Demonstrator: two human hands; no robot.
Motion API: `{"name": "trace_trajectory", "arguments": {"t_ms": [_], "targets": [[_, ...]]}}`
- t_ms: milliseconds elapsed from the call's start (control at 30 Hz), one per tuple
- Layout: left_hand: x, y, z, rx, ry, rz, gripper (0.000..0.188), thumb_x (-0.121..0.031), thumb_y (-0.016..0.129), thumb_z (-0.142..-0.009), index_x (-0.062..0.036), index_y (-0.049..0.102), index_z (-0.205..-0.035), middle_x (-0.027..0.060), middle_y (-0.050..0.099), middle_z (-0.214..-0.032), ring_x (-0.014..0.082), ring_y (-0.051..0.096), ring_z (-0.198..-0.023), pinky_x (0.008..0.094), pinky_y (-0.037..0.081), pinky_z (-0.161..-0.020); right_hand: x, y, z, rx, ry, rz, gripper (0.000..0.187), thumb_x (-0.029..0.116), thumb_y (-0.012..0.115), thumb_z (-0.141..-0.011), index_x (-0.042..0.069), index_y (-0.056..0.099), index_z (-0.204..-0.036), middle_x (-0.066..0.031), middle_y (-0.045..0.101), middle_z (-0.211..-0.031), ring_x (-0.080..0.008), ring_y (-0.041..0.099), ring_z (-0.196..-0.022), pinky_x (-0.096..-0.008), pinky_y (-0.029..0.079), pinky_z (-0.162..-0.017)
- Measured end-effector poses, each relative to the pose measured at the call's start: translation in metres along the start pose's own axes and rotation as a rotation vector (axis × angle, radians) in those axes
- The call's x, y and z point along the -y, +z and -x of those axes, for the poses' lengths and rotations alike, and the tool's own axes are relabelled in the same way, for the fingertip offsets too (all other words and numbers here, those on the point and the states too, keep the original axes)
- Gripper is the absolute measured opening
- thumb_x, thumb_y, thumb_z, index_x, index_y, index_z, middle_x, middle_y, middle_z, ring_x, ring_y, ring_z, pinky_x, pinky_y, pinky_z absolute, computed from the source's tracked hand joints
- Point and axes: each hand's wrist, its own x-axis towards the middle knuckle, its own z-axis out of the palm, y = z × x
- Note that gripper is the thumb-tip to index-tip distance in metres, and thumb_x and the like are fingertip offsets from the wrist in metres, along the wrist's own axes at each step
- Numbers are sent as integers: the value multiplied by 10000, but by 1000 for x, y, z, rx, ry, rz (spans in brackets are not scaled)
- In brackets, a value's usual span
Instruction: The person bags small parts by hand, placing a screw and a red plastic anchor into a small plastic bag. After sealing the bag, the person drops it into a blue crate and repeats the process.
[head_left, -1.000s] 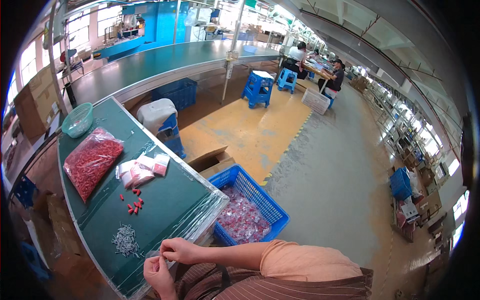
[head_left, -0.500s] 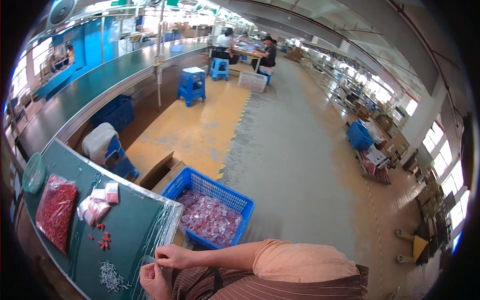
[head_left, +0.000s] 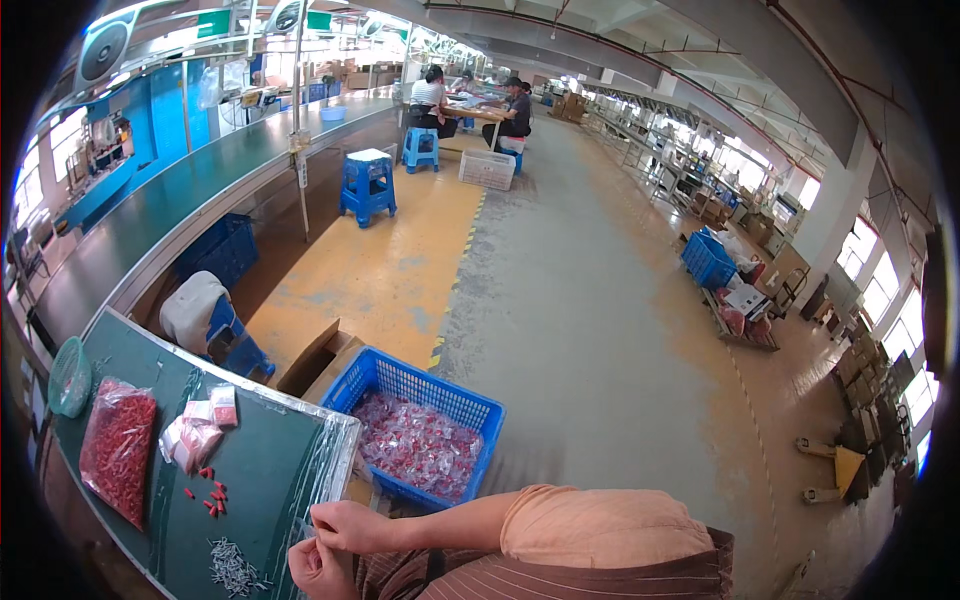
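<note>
At the table's near corner, my right hand (head_left: 350,526) and my left hand (head_left: 322,570) are close together with fingers pinched. Between them they hold a small clear plastic bag (head_left: 306,530); its contents are hidden by my fingers. On the green tabletop (head_left: 290,470) beside them is a loose pile of grey screws (head_left: 236,568). Several red plastic plugs (head_left: 216,497) are scattered farther back. Behind these lie small white-and-pink packets (head_left: 196,432). A big clear bag (head_left: 120,455) full of red pieces rests at the left.
A blue plastic crate (head_left: 440,395) heaped with small clear packets (head_left: 420,445) stands against the table's right edge, beside an open cardboard box (head_left: 325,358). A green mesh basket (head_left: 70,378) sits at the far left corner. Blue stools (head_left: 368,188) and seated people (head_left: 430,105) are farther off.
The view has tilted slightly, so the surroundings appear shifted. My hands stay together at the table corner, with the clear bag still between their fingers.
</note>
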Motion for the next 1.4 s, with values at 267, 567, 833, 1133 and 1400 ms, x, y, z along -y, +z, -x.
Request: {"name": "trace_trajectory", "arguments": {"t_ms": [267, 567, 833, 1133, 1400], "targets": [[-21, -2, -1, -76, 86, -141, 152, -123, 676, -831, 23, 630, -826, 88, 637, -770, 179, 581, -694, 310, 487, -648, -5, 0, -2, -88, 3, 100, 146, 124, 525, -803, -16, 483, -793, -207, 544, -746, -378, 546, -720, -425, 416, -617], [26, -7, -11, -24, -289, 305, 61, -40, 581, -859, 2, 595, -817, 20, 582, -771, 88, 531, -702, 236, 448, -643, -4, 15, -9, 97, -44, -9, 189, 213, 544, -822, 24, 534, -819, -188, 562, -783, -375, 557, -756, -417, 437, -655], [50, -13, -6, -148, -403, 315, 76, -79, 564, -868, -4, 571, -873, 16, 582, -782, 86, 536, -725, 236, 440, -667, 2, 20, -4, 341, -53, 105, 145, 159, 583, -826, 20, 539, -816, -184, 558, -773, -374, 569, -733, -425, 451, -632], [62, -116, 36, -451, -466, 117, 25, -9, 604, -844, -14, 580, -847, -10, 584, -741, 41, 529, -670, 193, 420, -585, 6, 100, -103, 458, -437, 337, 101, 71, 603, -782, 50, 600, -881, -146, 569, -854, -343, 579, -831, -413, 475, -712], [58, -130, 29, -471, -461, 82, 72, -54, 624, -830, 10, 621, -863, 22, 619, -767, 83, 561, -717, 229, 455, -659, -24, 133, -163, 505, -612, 672, 89, 70, 553, -757, 41, 609, -820, -129, 565, -847, -317, 586, -833, -405, 500, -742]]}}
